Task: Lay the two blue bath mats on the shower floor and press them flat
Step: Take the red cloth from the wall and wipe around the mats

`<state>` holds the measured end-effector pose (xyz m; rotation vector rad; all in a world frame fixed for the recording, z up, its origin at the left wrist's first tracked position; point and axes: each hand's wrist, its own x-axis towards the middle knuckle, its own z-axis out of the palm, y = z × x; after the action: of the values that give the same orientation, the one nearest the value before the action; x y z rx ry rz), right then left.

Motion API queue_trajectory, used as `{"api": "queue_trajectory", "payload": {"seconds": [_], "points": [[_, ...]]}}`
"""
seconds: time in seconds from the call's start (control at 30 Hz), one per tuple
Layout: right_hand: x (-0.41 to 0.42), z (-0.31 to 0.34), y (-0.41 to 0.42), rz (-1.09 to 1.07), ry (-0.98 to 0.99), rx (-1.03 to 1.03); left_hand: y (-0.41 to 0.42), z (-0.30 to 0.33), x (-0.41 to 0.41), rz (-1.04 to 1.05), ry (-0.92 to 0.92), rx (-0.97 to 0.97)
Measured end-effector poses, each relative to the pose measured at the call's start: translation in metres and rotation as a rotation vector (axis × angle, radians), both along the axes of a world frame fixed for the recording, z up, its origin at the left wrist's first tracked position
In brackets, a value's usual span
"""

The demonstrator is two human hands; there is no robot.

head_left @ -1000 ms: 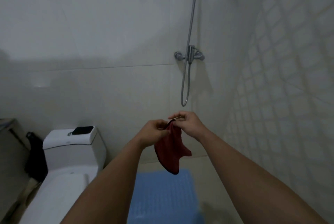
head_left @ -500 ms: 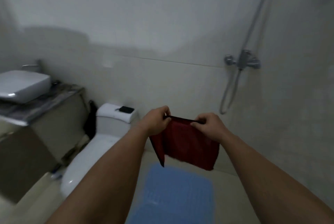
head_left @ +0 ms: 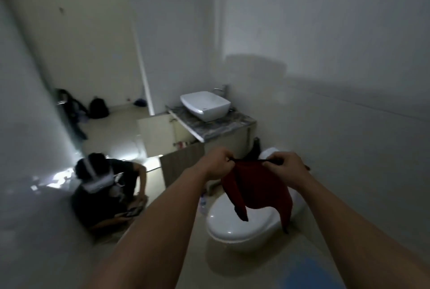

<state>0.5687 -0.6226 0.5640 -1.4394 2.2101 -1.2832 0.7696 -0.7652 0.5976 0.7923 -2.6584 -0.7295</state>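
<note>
A dark red cloth (head_left: pixel 258 188) hangs in the air over the toilet, stretched by its top edge. My left hand (head_left: pixel 218 163) pinches its left corner and my right hand (head_left: pixel 287 167) pinches its right corner. One blue bath mat (head_left: pixel 311 272) shows as a blurred blue patch on the floor at the bottom right, below my right forearm. I see no second mat.
A white toilet (head_left: pixel 235 221) with its lid down stands under the cloth. Behind it is a vanity with a white basin (head_left: pixel 206 104) and an open cabinet door (head_left: pixel 181 165). A person (head_left: pixel 104 186) crouches on the floor at the left. Bags (head_left: pixel 99 108) lie beyond the doorway.
The view has swung left, from the shower corner to the toilet and vanity. My hands have spread the red cloth apart by its top edge. The blue mat has slid to the bottom right.
</note>
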Motion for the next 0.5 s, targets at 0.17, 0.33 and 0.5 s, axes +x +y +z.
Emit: {"api": "queue_trajectory", "payload": {"seconds": [0.17, 0.33, 0.5], "points": [[0.102, 0.013, -0.120, 0.282, -0.091, -0.056, -0.058, 0.012, 0.124, 0.314, 0.079, 0.025], [0.207, 0.032, -0.206, 0.608, -0.063, -0.042, -0.078, 0.033, 0.225, 0.602, 0.139, 0.038], [0.328, 0.076, -0.252, 0.984, -0.200, -0.149, -0.052, 0.077, 0.328, 0.915, 0.331, 0.051]]}}
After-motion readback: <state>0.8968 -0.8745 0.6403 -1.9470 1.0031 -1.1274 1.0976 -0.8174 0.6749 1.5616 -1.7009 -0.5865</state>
